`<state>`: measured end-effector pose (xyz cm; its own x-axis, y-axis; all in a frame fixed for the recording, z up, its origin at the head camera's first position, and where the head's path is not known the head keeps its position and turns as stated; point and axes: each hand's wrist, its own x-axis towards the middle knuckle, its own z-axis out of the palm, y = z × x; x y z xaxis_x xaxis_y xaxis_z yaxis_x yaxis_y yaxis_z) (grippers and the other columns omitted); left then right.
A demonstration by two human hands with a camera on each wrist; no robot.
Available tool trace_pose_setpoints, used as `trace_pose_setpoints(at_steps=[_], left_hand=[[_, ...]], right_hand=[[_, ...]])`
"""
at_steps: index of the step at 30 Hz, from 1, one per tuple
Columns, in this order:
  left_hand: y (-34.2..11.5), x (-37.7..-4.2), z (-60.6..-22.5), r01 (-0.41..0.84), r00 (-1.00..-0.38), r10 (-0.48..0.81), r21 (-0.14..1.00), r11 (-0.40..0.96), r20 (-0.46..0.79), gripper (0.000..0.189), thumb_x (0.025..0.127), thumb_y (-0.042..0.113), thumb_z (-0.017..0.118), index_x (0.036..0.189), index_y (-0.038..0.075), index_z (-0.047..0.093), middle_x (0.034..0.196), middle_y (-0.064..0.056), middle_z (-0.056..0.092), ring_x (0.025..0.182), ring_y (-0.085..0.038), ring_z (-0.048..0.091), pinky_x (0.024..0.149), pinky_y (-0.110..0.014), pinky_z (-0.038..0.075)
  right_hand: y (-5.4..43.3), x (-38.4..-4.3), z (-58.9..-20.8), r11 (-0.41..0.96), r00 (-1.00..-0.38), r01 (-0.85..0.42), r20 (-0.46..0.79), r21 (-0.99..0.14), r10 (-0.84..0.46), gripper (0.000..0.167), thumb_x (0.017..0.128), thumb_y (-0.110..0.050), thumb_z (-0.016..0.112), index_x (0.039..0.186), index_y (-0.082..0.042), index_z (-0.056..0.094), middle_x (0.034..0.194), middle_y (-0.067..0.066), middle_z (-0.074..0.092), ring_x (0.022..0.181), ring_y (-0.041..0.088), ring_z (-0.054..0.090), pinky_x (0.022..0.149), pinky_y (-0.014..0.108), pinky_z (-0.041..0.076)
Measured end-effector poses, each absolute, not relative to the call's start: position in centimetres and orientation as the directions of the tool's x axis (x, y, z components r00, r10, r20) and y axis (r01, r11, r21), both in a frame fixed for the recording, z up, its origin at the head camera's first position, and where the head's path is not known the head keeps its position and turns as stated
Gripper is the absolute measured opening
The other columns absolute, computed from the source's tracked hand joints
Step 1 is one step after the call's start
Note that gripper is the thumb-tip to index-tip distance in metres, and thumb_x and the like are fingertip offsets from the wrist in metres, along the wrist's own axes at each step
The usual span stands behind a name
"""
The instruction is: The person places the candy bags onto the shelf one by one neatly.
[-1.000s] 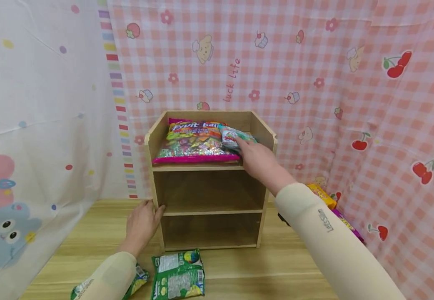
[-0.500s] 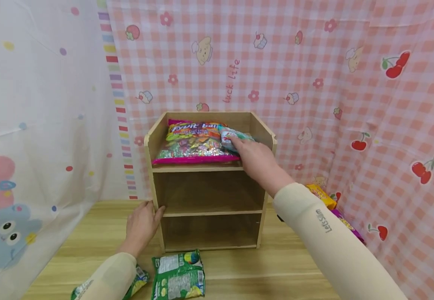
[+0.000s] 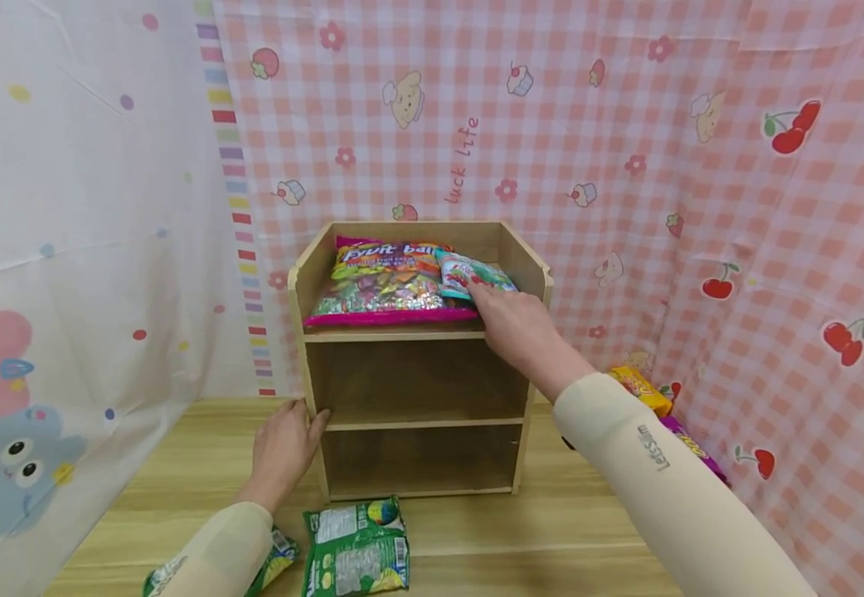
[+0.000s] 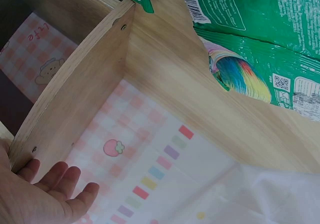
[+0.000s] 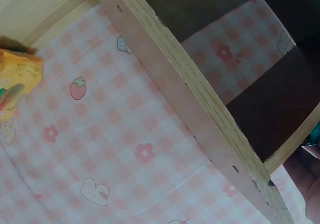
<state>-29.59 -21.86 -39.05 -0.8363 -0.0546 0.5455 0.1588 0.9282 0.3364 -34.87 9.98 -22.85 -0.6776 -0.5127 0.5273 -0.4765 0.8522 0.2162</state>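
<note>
A small teal candy bag (image 3: 463, 271) lies over the right side of a large pink-edged bag of fruit balls (image 3: 387, 282) on the top level of a wooden shelf (image 3: 410, 336). My right hand (image 3: 517, 327) holds the teal bag by its front right part, and several of its fingers are hidden. In the right wrist view only a little of that hand (image 5: 302, 184) shows at the edge. My left hand (image 3: 283, 448) rests against the shelf's left side panel. The left wrist view shows its fingers (image 4: 65, 181) extended, with only light contact at the panel.
A green snack bag (image 3: 357, 547) lies on the wooden table (image 3: 477, 547) before the shelf. Another green bag (image 3: 277, 560) is partly under my left sleeve. Yellow (image 3: 639, 391) and purple (image 3: 693, 448) packages stand at the right, near the checked curtain (image 3: 775, 274).
My right hand has shifted slightly down and right, and more of the teal bag's face shows. The teal bag lies flatter than half a second ago. My left hand has stayed in place.
</note>
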Motion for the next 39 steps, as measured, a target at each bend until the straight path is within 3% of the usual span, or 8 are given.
trace_pose_setpoints(at_steps=[7,16,23,36,39], left_hand=[[-21.9,-29.7,-39.2,0.159,-0.834,-0.053,0.332,0.93,0.549,0.035,0.1,0.029,0.059,0.084,-0.002,0.06,0.087,-0.019,0.062,0.084,-0.041,0.063,0.071,-0.057,0.049],[-21.8,-29.7,-39.1,0.148,-0.845,-0.061,0.343,0.928,0.531,0.035,0.1,0.029,0.059,0.079,0.001,0.057,0.087,-0.018,0.06,0.083,-0.04,0.062,0.07,-0.056,0.049],[-21.8,-29.7,-39.2,0.138,-0.849,-0.068,0.344,0.929,0.524,0.036,0.1,0.03,0.059,0.078,0.002,0.057,0.088,-0.018,0.061,0.084,-0.04,0.062,0.07,-0.056,0.049],[-21.9,-29.8,-39.3,0.151,-0.839,-0.063,0.344,0.927,0.54,0.035,0.1,0.029,0.059,0.078,0.001,0.057,0.085,-0.017,0.061,0.081,-0.039,0.062,0.067,-0.056,0.049],[-21.8,-29.7,-39.3,0.155,-0.839,-0.059,0.342,0.927,0.541,0.035,0.1,0.029,0.059,0.077,0.002,0.056,0.083,-0.016,0.06,0.08,-0.039,0.062,0.066,-0.055,0.049]], right_hand=[[10.3,-34.5,-23.6,0.828,-0.626,-0.507,0.559,0.239,-0.544,0.039,0.092,-0.002,0.059,0.131,-0.001,0.058,0.124,0.015,0.067,0.096,0.035,0.069,0.073,0.05,0.056],[10.1,-34.1,-23.7,0.853,-0.726,-0.497,0.462,0.157,-0.509,0.057,0.09,-0.003,0.058,0.145,0.0,0.045,0.144,0.016,0.052,0.125,0.035,0.055,0.099,0.048,0.047],[9.6,-33.7,-23.2,0.848,-0.728,-0.523,0.476,0.078,-0.493,0.07,0.085,0.0,0.058,0.152,-0.008,0.039,0.15,0.017,0.044,0.133,0.036,0.047,0.105,0.049,0.041],[9.3,-33.7,-23.2,0.863,-0.777,-0.502,0.412,0.048,-0.475,0.074,0.083,-0.001,0.061,0.152,-0.019,0.042,0.152,0.013,0.043,0.131,0.036,0.049,0.089,0.052,0.05],[9.3,-33.7,-23.3,0.866,-0.789,-0.498,0.395,0.038,-0.471,0.075,0.083,-0.001,0.061,0.153,-0.02,0.04,0.153,0.012,0.042,0.131,0.036,0.049,0.09,0.053,0.049]])
